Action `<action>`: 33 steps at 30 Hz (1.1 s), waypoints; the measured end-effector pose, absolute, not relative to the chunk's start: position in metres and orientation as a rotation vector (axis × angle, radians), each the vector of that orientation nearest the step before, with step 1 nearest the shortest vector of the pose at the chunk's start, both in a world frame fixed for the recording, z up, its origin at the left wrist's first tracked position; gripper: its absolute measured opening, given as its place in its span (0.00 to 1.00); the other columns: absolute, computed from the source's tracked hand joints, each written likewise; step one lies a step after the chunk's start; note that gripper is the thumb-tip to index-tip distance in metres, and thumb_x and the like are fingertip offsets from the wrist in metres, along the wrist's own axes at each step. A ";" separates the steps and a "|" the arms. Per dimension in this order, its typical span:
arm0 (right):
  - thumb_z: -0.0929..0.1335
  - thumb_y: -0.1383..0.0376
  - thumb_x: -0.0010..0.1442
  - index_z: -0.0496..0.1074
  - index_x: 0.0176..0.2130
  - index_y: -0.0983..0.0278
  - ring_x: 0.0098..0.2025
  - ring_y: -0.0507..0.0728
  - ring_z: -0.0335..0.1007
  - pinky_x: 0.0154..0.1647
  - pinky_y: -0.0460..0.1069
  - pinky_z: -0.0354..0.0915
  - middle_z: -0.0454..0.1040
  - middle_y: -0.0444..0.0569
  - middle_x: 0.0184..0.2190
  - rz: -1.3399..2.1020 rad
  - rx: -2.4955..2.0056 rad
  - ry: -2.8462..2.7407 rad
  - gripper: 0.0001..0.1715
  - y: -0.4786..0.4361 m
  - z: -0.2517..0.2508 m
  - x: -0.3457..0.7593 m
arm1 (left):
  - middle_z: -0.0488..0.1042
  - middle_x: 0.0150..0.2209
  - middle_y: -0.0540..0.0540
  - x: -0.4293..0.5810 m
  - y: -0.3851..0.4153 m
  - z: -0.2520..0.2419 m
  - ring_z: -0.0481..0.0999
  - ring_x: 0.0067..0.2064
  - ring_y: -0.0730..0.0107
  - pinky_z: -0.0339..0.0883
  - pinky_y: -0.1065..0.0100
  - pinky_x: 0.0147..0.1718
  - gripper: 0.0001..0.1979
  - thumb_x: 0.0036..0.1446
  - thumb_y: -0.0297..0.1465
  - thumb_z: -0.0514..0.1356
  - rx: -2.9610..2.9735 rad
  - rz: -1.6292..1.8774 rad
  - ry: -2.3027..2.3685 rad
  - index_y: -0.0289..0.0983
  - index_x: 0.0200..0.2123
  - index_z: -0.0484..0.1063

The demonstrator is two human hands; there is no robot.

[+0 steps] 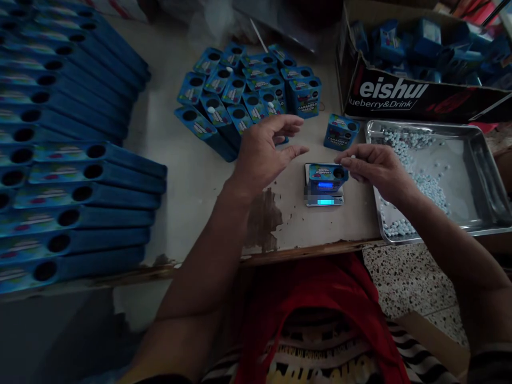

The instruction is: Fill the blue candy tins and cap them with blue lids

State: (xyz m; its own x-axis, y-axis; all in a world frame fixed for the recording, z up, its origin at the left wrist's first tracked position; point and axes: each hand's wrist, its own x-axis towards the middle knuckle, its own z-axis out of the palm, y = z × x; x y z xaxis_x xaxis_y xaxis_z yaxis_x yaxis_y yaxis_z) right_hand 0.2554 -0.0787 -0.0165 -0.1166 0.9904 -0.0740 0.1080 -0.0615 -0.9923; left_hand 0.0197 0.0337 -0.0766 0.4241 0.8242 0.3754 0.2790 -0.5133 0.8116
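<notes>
A small blue candy box [320,173] stands on a compact digital scale [325,202] with a lit blue display. My right hand [374,168] is at the round hole in the box's top, thumb and fingertips pinched on a small white candy. My left hand [270,146] hovers to the left of the scale, fingers apart and holding nothing. Behind the scale stands another blue box [341,132]. Small pale candies [432,192] lie loose in a metal tray [476,178] to the right, partly hidden by my right forearm.
Several blue boxes [236,88] with round holes cluster beyond my left hand, a few with white pieces on top. Rows of empty-looking blue boxes [80,213] fill the left side. A black carton [400,96] of blue boxes sits back right. The worn table edge [304,250] runs before me.
</notes>
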 end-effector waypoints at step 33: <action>0.64 0.63 0.76 0.76 0.62 0.62 0.44 0.66 0.79 0.43 0.55 0.63 0.85 0.60 0.43 -0.032 -2.436 -1.991 0.21 -0.008 -0.054 0.281 | 0.80 0.57 0.41 0.061 -0.011 -0.047 0.79 0.59 0.49 0.73 0.57 0.54 0.22 0.59 0.25 0.67 2.495 0.321 0.796 0.40 0.57 0.74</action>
State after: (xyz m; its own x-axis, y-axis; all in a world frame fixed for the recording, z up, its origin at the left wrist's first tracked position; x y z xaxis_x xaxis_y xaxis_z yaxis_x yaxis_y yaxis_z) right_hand 0.2806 -0.0084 -0.0542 0.1987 0.9800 0.0127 0.9799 -0.1989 0.0168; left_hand 0.0610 -0.0115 -0.0467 0.8015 0.5939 0.0700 0.4767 -0.7052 0.5249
